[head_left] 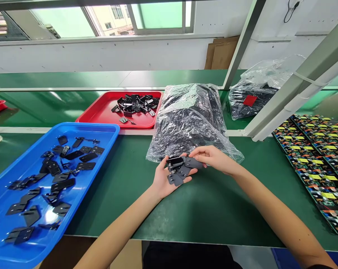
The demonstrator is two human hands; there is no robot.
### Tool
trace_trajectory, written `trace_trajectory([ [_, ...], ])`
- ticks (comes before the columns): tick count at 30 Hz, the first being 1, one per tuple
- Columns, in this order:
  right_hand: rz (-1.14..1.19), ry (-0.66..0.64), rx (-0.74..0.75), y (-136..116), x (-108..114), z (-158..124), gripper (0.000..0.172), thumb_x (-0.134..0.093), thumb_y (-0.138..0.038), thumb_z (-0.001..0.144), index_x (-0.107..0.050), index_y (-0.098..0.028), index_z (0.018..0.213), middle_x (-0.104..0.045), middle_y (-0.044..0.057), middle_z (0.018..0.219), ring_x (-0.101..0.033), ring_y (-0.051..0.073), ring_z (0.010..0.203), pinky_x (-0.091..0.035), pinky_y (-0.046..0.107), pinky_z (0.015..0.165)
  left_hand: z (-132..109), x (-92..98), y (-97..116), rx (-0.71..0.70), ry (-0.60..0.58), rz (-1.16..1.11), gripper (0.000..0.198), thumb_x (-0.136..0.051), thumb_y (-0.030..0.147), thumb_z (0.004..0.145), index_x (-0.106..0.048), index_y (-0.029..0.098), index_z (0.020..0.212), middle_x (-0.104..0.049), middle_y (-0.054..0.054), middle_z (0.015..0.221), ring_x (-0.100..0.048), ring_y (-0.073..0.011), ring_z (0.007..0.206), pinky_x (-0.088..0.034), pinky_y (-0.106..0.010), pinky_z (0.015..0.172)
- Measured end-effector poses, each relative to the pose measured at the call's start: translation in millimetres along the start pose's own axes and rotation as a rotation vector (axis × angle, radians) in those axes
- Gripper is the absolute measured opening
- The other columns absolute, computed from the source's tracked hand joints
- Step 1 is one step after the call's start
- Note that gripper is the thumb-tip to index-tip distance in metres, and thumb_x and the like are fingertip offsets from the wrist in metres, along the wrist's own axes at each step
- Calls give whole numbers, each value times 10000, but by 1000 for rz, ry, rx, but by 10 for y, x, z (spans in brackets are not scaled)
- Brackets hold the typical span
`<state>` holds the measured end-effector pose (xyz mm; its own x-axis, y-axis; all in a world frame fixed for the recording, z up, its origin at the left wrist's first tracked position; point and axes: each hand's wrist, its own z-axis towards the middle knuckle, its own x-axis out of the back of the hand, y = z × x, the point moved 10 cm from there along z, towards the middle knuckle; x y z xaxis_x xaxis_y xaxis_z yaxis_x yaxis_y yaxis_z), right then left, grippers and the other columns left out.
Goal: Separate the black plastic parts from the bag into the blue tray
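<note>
While the blue tray [83, 126] fills the left end of the green bench [202, 213] and reaches past its near edge, the dark pieces [63, 185] inside lie loosely scattered, mostly apart, a few overlapping. Just beyond the tray's far right corner, behind the pale rail along the bench's far edge, a red tray [100, 108] carries a denser heap of small dark parts [138, 102] toward its right edge.

Nearer the middle, the left hand [161, 183] is turned palm up above the bench, cupped around several flat dark plates [177, 173], its thumb along their left side. From the right, the right hand [210, 157] brings thumb and fingers narrowly together on the edge of one grey plate [193, 163], which still overlaps that small pile. A clear plastic bag [191, 116] full of dark contents lies just behind both hands, across the far edge.

The step in hand appears to be separating or arranging single pieces over the palm; the next move calls for a light pinch on one plate and a steady left palm so none slide off.

Along the bench's right edge, populated circuit boards [320, 168] sit in rows, well apart from the hands.
</note>
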<state>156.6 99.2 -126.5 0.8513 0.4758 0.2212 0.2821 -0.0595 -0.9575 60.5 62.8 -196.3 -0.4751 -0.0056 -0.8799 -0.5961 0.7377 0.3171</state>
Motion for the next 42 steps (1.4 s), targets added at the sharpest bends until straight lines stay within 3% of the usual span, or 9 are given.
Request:
trace_trajectory([
  [9, 64, 0, 9, 92, 35, 29, 258, -463, -301, 820, -610, -178, 993, -600, 39, 920, -487, 96, 619, -422, 249, 605, -1, -6, 23, -13, 34, -12, 577, -382, 488, 878, -400, 151, 1346, -561, -199, 1244, -587, -370, 1054, -520, -399, 746],
  [18, 45, -9, 39, 16, -2, 18, 233, -479, -270, 825, -619, -179, 988, -622, 35, 871, -519, 114, 677, -406, 226, 578, -10, -21, 18, -14, 37, -4, 568, -365, 494, 883, -402, 176, 1352, -562, -182, 1250, -591, -368, 1047, -522, -408, 736],
  [25, 6, 46, 142, -159, -46, -41, 172, -524, -226, 801, -628, -172, 927, -662, 48, 907, -612, 160, 827, -477, 287, 755, -6, 5, 36, -37, 29, 3, 503, -381, 437, 895, -423, 207, 1341, -617, -141, 1180, -603, -321, 1032, -516, -482, 760],
  [30, -242, 201, 298, -282, -138, -101, 166, -468, -208, 847, -625, -195, 898, -654, 46, 931, -614, 153, 775, -503, 285, 694, -13, -6, -36, 8, 24, -15, 479, -394, 437, 890, -484, 169, 1277, -642, -167, 1105, -614, -331, 989, -509, -500, 738],
  [37, -708, 328, 671, -387, -395, -205, 256, -355, -158, 915, -595, -181, 1000, -633, 96, 1004, -550, 198, 991, -446, 346, 840, -10, -4, -9, -17, 40, -66, 418, -399, 420, 889, -549, 157, 1177, -673, -125, 925, -643, -264, 815, -524, -450, 664],
  [40, -784, 344, 673, -460, -302, -222, 244, -372, -188, 923, -584, -171, 1043, -628, 103, 1043, -545, 200, 971, -421, 344, 851, -28, -2, 23, -27, 53, -36, 428, -414, 432, 877, -553, 157, 1174, -661, -140, 991, -639, -290, 880, -523, -423, 661],
  [42, -808, 340, 552, -448, -130, -182, 235, -375, -212, 926, -597, -174, 997, -635, 90, 977, -555, 194, 910, -426, 320, 798, -46, -43, 61, -41, 29, -12, 439, -411, 435, 872, -534, 185, 1211, -630, -147, 1102, -634, -299, 912, -518, -392, 652],
])
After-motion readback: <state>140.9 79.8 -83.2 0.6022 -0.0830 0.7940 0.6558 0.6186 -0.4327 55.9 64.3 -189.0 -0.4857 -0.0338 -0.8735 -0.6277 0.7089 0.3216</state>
